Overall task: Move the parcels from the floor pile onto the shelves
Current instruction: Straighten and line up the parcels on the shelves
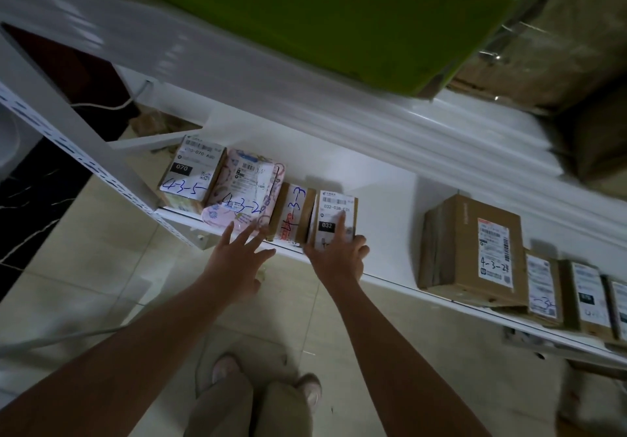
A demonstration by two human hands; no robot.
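The right hand gripped the near end of the 032 box: its index finger lay straight along the white label, the thumb pressed the box's left side, and the other fingers curled at its right edge. The box lay flat on the white shelf, just ahead of that hand, with its near end at the shelf's front lip. The left hand was spread wide and held nothing. Its fingertips reached the near edge of the pink mailer, marked "4-3-2"; whether they touched it could not be told. Between the two hands, and just beyond them, stood the 4-3-3 box, touching the 032 box on one side and the pink mailer on the other. Beyond and to the left of the left hand lay the 070 box, marked "4-3-5", against the mailer. Well to the right of the right hand, on the same shelf, lay a larger carton with a row of smaller parcels beside it. Above both hands a green object rested on the upper shelf. Below the forearms, a pair of shoes stood on the tiled floor.
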